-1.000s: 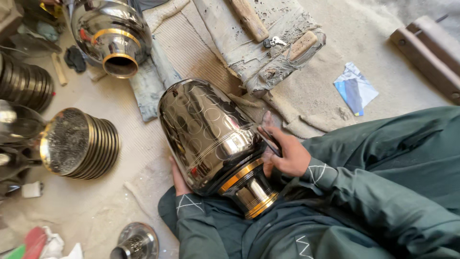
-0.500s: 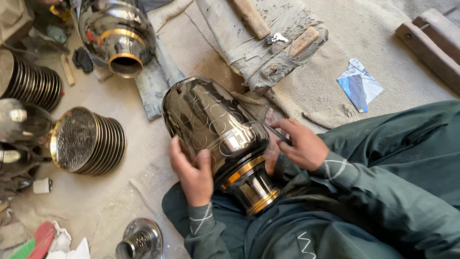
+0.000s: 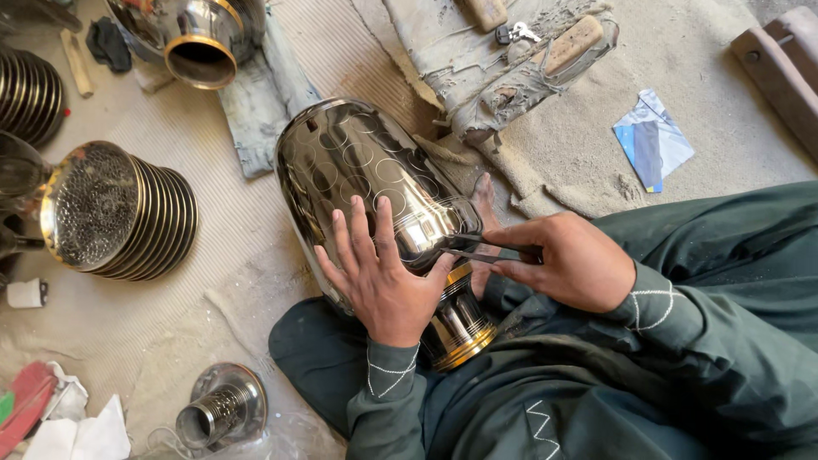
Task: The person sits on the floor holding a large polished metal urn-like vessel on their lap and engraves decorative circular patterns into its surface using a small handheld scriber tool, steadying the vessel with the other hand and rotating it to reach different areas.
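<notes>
Dusty sand and worn matting cover the floor where we sit cross-legged in dark green clothes. Across our lap, in the centre of the frame, lies the polished metal vessel [image 3: 366, 183], its belly patterned with engraved circles, its gold-banded neck [image 3: 460, 328] pointing toward the lower middle. Our left hand [image 3: 379, 277] lies flat, fingers spread, on the vessel's shoulder, steadying it without clenching. Our right hand [image 3: 567, 260] pinches a thin dark pointed tool [image 3: 477, 247], its tip touching the metal just above the neck.

We judge that we are at the marking or engraving step, working the surface close to the neck. A next stroke would call for the left palm to keep the rounded body from rolling while the tip is guided steadily along the curve.

At centre left stands a stack of ribbed metal discs [image 3: 119, 213]; at upper left lies another shiny vessel [image 3: 192, 34]; a small metal fitting [image 3: 221, 413] sits at lower left, and a blue-and-white paper [image 3: 652, 140] at upper right.
</notes>
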